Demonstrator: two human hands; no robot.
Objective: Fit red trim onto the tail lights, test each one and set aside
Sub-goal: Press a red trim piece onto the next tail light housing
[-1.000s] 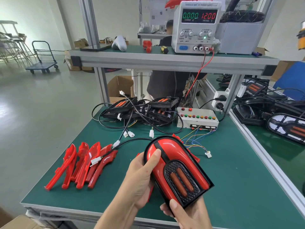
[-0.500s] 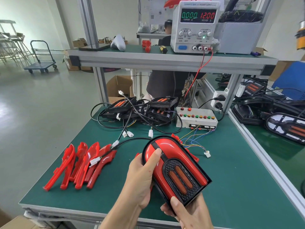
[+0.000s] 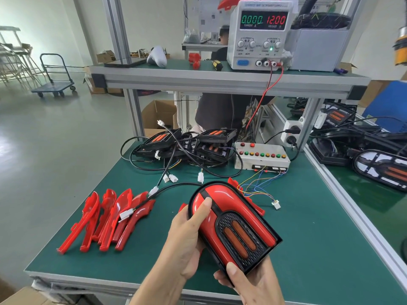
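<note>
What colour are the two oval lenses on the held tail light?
Orange, set in a black textured panel; head view.

The left hand's [image 3: 187,241] fingers were hidden behind the tail light [image 3: 233,225]; only its thumb showed on the red trim [image 3: 222,194]. The right hand [image 3: 253,285] was cut off by the bottom edge, its fingers under the light's base. The light's underside could not be seen. More red pieces [image 3: 248,192] lay mostly hidden behind it. The person [image 3: 222,111] beyond the surface [image 3: 308,227] was masked by the shelf [image 3: 220,78]. Knob labels on the supply [image 3: 259,34] were too small to read.
</note>
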